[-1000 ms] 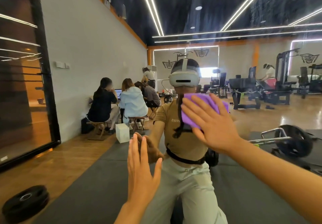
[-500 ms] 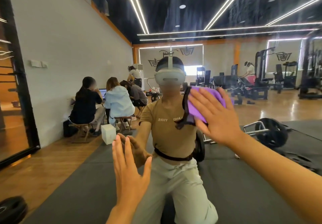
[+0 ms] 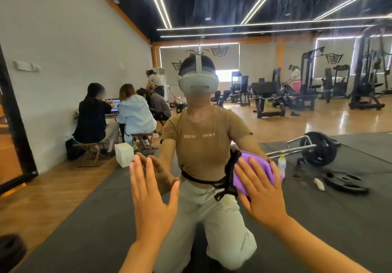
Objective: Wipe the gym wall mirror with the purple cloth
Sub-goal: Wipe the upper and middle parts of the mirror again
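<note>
The gym wall mirror (image 3: 275, 64) fills nearly the whole view and reflects a kneeling person in a headset, tan shirt and pale trousers. My right hand (image 3: 262, 192) presses the purple cloth (image 3: 250, 166) flat against the glass with straight, spread fingers, at about the reflected waist's height. The cloth bunches above and left of my fingers, its dark edge hanging at the left. My left hand (image 3: 151, 196) lies flat on the mirror with fingers straight, left of the cloth, meeting its own reflection.
The mirror's black frame edge (image 3: 14, 119) stands at the far left. Reflected behind me are seated people at a table (image 3: 114, 115), a barbell with plates (image 3: 318, 148), a small bottle (image 3: 281, 164) and gym machines (image 3: 301, 90). A weight plate (image 3: 10, 251) lies at the lower left.
My right hand has slid the purple cloth down the mirror, from the reflected head's height to waist height. My left hand stays flat on the glass. The view has shifted right.
</note>
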